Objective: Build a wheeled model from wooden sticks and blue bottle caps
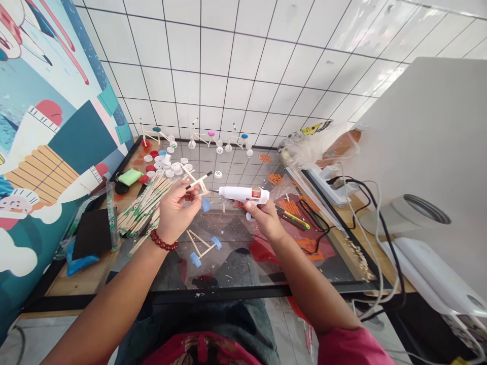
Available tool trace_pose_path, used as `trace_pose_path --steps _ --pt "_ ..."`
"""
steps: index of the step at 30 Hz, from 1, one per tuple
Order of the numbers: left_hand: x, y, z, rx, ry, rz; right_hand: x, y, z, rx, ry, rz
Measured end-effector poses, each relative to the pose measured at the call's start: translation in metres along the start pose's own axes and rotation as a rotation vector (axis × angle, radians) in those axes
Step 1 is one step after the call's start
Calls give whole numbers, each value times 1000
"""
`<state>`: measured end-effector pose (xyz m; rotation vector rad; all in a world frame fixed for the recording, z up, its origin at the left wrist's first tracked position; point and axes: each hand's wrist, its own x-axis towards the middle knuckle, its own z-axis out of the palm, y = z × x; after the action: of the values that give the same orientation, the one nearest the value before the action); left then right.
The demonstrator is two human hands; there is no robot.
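My left hand (175, 209) pinches a small frame of wooden sticks (197, 183) with a black-wrapped crossbar at its top. A white glue gun (243, 194) lies sideways in my right hand (265, 215), its fingers wrapped round the grip. The nozzle points left at the stick frame, touching or very close to it; I cannot tell which. Below the hands, a stick triangle (201, 245) with two blue bottle caps rests on the glass tabletop. A blue cap (206, 205) sits just under the held frame.
Loose wooden sticks (146, 203) and bottle caps (167, 163) lie to the left. Several small stick bicycles (205, 138) stand along the tiled wall. On the right are a utility knife (294, 218), black cable (317, 235), power strip (337, 185) and plastic bag (304, 147).
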<state>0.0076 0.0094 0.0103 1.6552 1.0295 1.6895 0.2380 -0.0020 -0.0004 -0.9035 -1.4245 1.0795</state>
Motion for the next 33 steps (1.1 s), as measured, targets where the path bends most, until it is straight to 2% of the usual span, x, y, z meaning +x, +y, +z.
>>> trace_pose_path --steps 7,10,15,19,22,26,30,33 --pt "2 -2 1 -5 76 -68 -4 -2 0 -28 -104 17" --pt "2 -6 1 -26 105 -120 -2 0 -2 -8 -109 29" --pt "4 -9 1 -117 171 -194 5 4 -9 -52 5 53" --pt "7 -8 1 -183 213 -228 8 7 -12 18 90 32" --pt "8 -7 2 -194 221 -242 14 12 -18 11 222 62" --pt "7 -9 2 -200 218 -251 29 32 -45 -191 405 119" --pt "5 -13 2 -182 193 -247 39 56 -76 -424 445 143" --pt "5 -15 2 -183 188 -238 43 66 -86 -518 470 198"
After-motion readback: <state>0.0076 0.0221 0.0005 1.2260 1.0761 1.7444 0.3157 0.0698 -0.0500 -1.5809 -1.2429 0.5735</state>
